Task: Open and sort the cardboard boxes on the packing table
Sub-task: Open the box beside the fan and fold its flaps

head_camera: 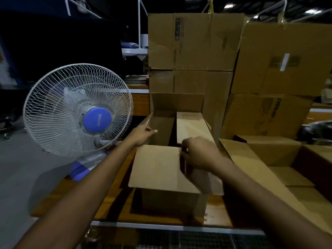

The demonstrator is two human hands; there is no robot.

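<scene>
A brown cardboard box (pixel 172 198) stands on the wooden packing table (pixel 115 203) in front of me, its top flaps spread. My left hand (pixel 142 134) pinches the edge of the left flap (pixel 150 121), which stands up. My right hand (pixel 199 153) grips the inner edge of the near flap (pixel 154 166), which lies almost flat toward me. The far flap (pixel 177 102) is upright and the right flap (pixel 192 126) slopes inward. The box's inside is dark and I cannot tell what it holds.
A white cage fan with a blue hub (pixel 78 109) stands close on the left at the table's edge. Tall stacked cartons (pixel 194 51) rise behind the box, with more stacked (pixel 283 69) at right. An open carton (pixel 287 168) sits to the right. A metal rail (pixel 179 228) runs along the table's near edge.
</scene>
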